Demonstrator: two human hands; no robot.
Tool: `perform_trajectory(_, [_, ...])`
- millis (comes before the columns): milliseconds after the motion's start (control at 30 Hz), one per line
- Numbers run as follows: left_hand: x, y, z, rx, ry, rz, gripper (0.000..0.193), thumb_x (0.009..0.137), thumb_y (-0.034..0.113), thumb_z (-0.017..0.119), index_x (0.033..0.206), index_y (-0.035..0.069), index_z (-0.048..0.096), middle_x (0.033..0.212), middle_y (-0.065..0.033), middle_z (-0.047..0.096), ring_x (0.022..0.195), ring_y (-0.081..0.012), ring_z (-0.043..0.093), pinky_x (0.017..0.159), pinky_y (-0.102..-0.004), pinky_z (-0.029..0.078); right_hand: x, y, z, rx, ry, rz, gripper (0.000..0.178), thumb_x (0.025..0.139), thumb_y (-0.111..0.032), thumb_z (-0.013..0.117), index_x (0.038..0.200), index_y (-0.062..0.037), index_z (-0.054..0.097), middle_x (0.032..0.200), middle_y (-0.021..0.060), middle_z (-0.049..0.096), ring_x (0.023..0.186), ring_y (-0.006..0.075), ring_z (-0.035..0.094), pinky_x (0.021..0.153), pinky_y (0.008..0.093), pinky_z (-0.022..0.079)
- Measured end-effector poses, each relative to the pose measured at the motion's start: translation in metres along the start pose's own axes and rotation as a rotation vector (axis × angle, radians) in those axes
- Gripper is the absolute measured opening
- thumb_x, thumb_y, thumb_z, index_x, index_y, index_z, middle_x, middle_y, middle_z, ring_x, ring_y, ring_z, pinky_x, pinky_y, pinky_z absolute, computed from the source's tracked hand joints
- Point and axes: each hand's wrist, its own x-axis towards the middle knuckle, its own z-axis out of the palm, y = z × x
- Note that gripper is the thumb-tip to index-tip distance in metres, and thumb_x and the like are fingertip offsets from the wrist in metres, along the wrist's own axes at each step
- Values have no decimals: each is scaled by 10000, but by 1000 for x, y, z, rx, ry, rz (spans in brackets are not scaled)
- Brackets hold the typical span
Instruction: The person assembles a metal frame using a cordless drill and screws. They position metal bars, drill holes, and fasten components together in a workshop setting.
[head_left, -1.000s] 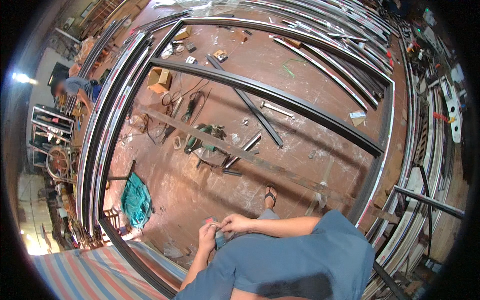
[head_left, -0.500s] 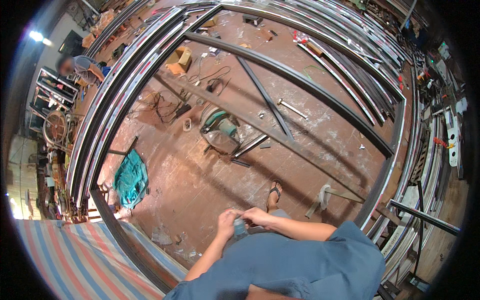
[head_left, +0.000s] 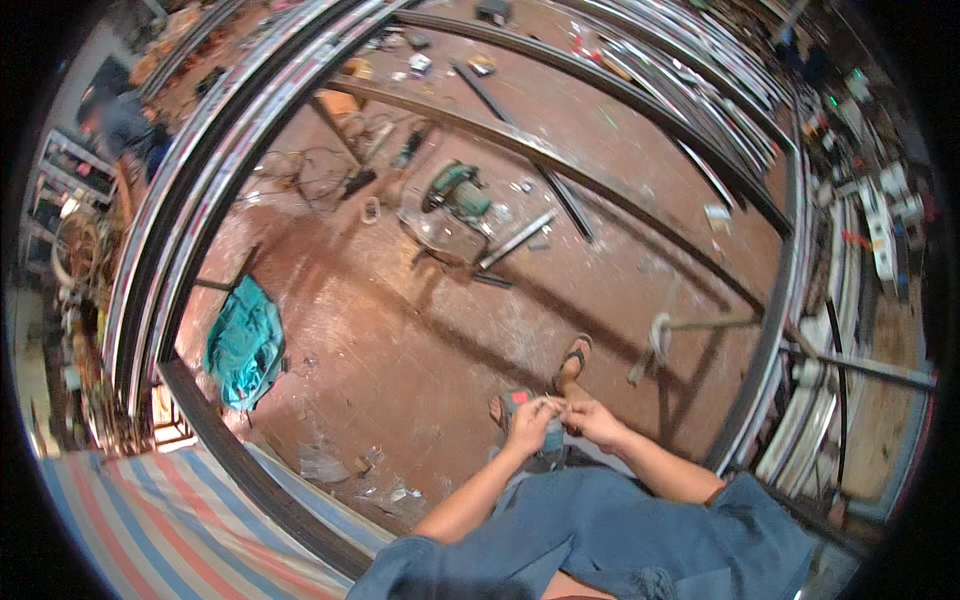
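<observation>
In front of my body my two hands meet. My left hand [head_left: 533, 420] is closed, fingers curled around a blurred blue-green tool-like object [head_left: 553, 437] whose kind I cannot make out; a small red patch shows beside its fingers. My right hand [head_left: 592, 420] is closed in a pinch right beside it, its fingertips near the left ones. What the right fingers hold, if anything, is too small to tell. Below the hands are my feet in dark flip-flops [head_left: 573, 355]. A large dark metal frame [head_left: 460, 120] with crossbars surrounds me.
A green-handled power saw [head_left: 465, 195] sits on the floor inside the frame, with loose metal bars [head_left: 518, 238] beside it. A teal cloth [head_left: 243, 343] lies at left. Striped sheeting [head_left: 165, 520] covers the lower left. Metal profiles are stacked at right. Another person [head_left: 125, 125] is at far left.
My hands have moved right and slightly up in the picture, still together. The view has shifted, with the saw and frame higher. My second foot now shows.
</observation>
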Motion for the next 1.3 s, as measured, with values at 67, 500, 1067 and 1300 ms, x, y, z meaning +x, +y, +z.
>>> perform_trajectory(67, [-10,2,3,153,-31,0,309,1124,231,592,1071,-6,783,1323,-137,780,1230,-242,707,1117,-422,514,-17,16,5,-140,119,-76,249,1072,-258,689,900,-78,692,814,-21,616,771,114,563,692,340,474])
perform_trajectory(500, [3,-47,-41,336,13,41,359,1127,179,513,1043,-38,787,1134,-158,815,1120,-272,734,1128,-428,502,-77,195,-54,-111,777,275,147,989,-163,673,921,-44,726,845,57,707,755,173,656,687,379,529])
perform_trajectory(1067, [145,-184,-8,24,137,32,306,1128,171,522,1067,-35,739,1149,-129,772,1097,-210,701,1024,-376,539,14,410,-250,-641,1190,568,323,931,-312,697,1011,-17,801,999,235,798,996,389,777,898,480,589])
perform_trajectory(1300, [131,-307,26,-207,167,-24,381,1105,299,509,1059,-37,684,1135,-189,704,1037,-270,672,965,-425,554,125,535,-392,-607,1299,499,332,980,-295,660,1130,-4,722,1102,293,766,1066,493,727,939,509,586])
